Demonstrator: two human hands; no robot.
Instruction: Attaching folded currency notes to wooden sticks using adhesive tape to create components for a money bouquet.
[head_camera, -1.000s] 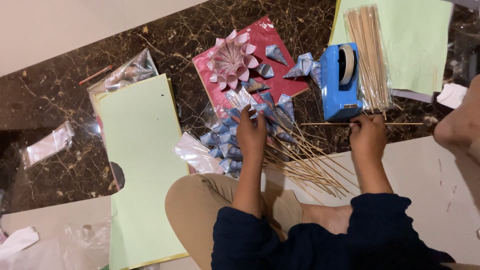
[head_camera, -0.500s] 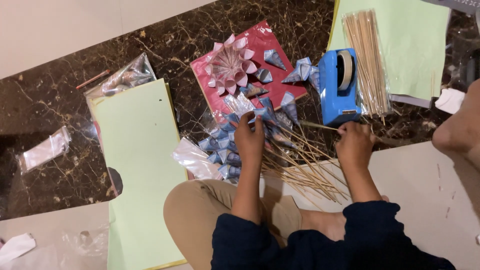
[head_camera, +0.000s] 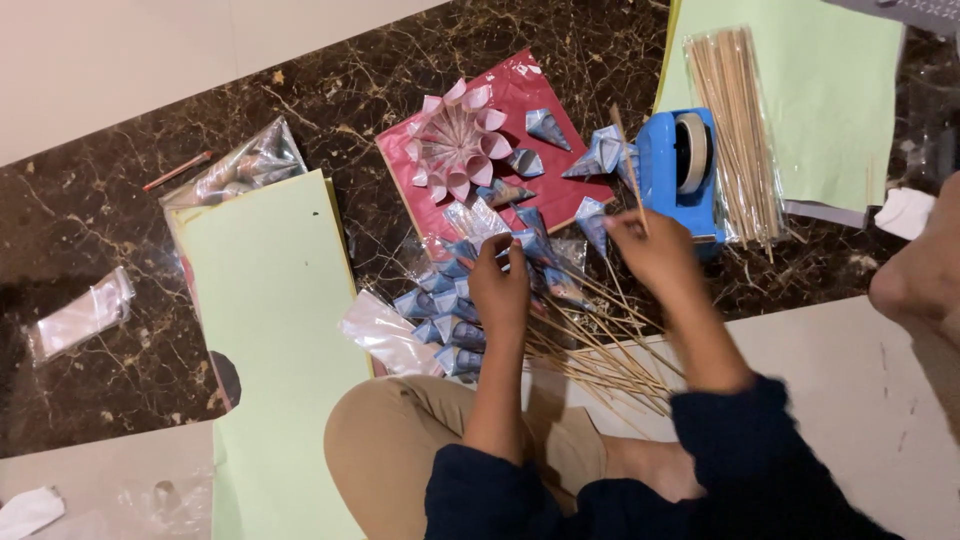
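Now a skewer (head_camera: 628, 165) is being lifted upright, pinched in the right hand (head_camera: 655, 250) beside the tape dispenser (head_camera: 680, 170), while blue cones (head_camera: 455, 310) are being pressed down by the left hand's (head_camera: 498, 285) curled fingers.

Tape dispenser (head_camera: 682, 168) beside crowded cones (head_camera: 450, 310)

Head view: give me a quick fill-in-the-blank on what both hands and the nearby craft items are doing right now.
1. The right hand holds up a thin wooden ____.
2. The left hand rests on a pile of blue paper ____.
3. The tape dispenser is coloured ____.
4. The pink paper flower lies on a ____ sheet.

Missing words: stick; cones; blue; red
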